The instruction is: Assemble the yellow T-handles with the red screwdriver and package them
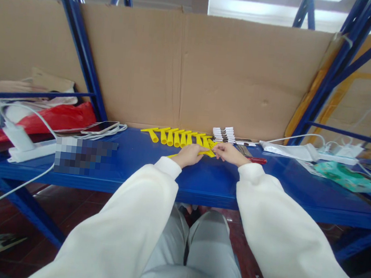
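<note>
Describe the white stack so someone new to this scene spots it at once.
Find the blue shelf with a tall cardboard panel along its back. At the panel's foot, just beyond the right hand, sits a small white stack. Unlike the yellow pieces lined up to its left, it is piled in layers, white with dark marks.

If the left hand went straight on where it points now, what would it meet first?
Past the yellow piece it holds, the left hand would probably meet the right hand first; depth is unclear.
</note>
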The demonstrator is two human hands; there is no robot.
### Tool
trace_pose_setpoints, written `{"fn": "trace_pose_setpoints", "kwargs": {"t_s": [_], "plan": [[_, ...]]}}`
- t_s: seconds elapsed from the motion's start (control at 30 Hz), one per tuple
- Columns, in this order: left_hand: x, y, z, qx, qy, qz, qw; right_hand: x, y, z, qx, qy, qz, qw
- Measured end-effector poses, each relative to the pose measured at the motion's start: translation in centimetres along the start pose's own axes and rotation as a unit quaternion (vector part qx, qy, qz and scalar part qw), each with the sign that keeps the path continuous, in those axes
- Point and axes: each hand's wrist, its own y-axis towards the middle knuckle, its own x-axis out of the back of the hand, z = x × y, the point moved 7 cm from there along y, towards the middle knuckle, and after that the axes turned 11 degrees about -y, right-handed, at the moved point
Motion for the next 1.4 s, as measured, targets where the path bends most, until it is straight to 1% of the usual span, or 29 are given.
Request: {"fn": "trace_pose_setpoints", "kwargs": {"t_s": [0.07, 0.13, 0.2, 0.23, 0.3, 0.33, 0.4, 0.43, 0.5, 0.67, 0.77, 0.83, 0.93, 1.03, 1.2, 1.4], "plan": [[-0.1, 0.1, 0.2, -0.010, -0.018, 0.000, 1.000, 1.1, 0.1, -0.7, -0.010, -0.045, -0.041, 0.998], [-0.1, 0.2, 0.4, -0.010, -0.040, -0.007, 0.999, 2.7, 0.1, -1.8, -0.033, -0.112, -0.096, 0.988], [0.0, 0.3, 0.7, -0.006, -0.061, -0.015, 0.998, 4.5, -0.3, -3.5, -0.096, -0.187, -0.140, 0.968], [0.1, 0.3, 0.8, -0.003, -0.069, -0.019, 0.997, 5.3, -0.6, -4.5, -0.136, -0.221, -0.150, 0.954], [0.3, 0.3, 0.9, 0.002, -0.074, -0.027, 0.997, 6.4, -1.3, -6.4, -0.211, -0.270, -0.145, 0.928], [0.4, 0.3, 1.0, 0.005, -0.074, -0.031, 0.997, 6.8, -1.7, -7.4, -0.245, -0.284, -0.131, 0.918], [0.5, 0.3, 1.1, 0.008, -0.070, -0.039, 0.997, 7.0, -2.3, -8.8, -0.288, -0.298, -0.096, 0.905], [0.5, 0.3, 1.2, 0.009, -0.067, -0.043, 0.997, 7.0, -2.5, -9.3, -0.299, -0.299, -0.081, 0.903], [0.5, 0.3, 1.3, 0.008, -0.055, -0.047, 0.997, 7.1, -2.7, -9.8, -0.309, -0.297, -0.071, 0.901], [0.1, 0.3, 1.1, -0.012, -0.020, -0.034, 0.999, 7.1, -2.5, -10.0, -0.307, -0.299, -0.091, 0.899], [0.0, 0.3, 0.9, -0.016, -0.026, -0.026, 0.999, 7.2, -2.5, -10.2, -0.312, -0.307, -0.108, 0.892], [0.1, 0.3, 0.7, -0.014, -0.043, -0.028, 0.999, 7.5, -2.8, -10.7, -0.332, -0.309, -0.132, 0.881], [0.2, 0.4, 0.6, -0.018, -0.059, -0.033, 0.998, 8.1, -3.5, -11.6, -0.381, -0.305, -0.166, 0.857], [0.1, 0.4, 0.6, -0.020, -0.055, -0.033, 0.998, 8.3, -3.9, -12.3, -0.419, -0.294, -0.186, 0.839], [-0.2, 0.4, 0.6, -0.026, -0.065, -0.033, 0.997, 8.1, -3.9, -12.7, -0.441, -0.281, -0.168, 0.836], [-0.3, 0.4, 0.4, -0.028, -0.056, -0.021, 0.998, 7.8, -3.0, -12.6, -0.412, -0.301, -0.145, 0.848]]}}
